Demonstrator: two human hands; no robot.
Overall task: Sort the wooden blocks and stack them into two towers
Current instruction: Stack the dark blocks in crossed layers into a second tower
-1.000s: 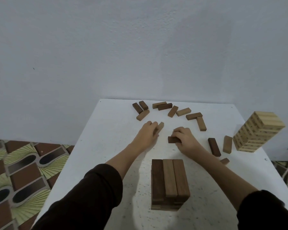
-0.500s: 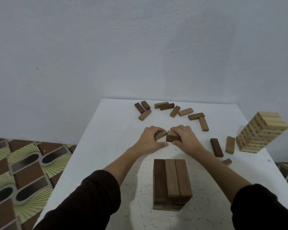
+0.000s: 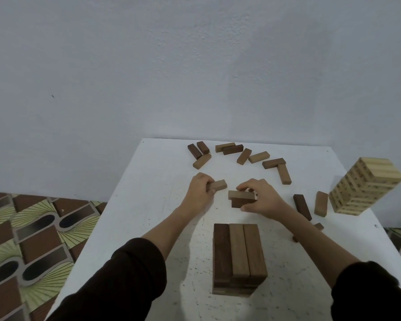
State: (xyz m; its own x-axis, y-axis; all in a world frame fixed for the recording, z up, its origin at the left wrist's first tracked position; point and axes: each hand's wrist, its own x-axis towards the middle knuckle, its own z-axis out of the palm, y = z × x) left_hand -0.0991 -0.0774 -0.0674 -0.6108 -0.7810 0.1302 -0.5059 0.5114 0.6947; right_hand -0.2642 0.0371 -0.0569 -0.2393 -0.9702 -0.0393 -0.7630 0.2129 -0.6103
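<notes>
A low tower of dark brown blocks stands near the front of the white table, its top layer three blocks side by side. A taller tower of pale blocks stands at the table's right edge. My left hand grips one light brown block by its end. My right hand holds two brown blocks, one on top of the other. Both hands are just beyond the brown tower. Several loose brown blocks lie across the far side of the table.
Two more brown blocks lie between my right arm and the pale tower, and another small piece shows by my right forearm. A plain wall rises behind the table. Patterned floor lies past the left edge.
My hands have drawn apart from where they met. The left hand now holds its block clear of the table, and the right hand has a second block stacked on its first.
</notes>
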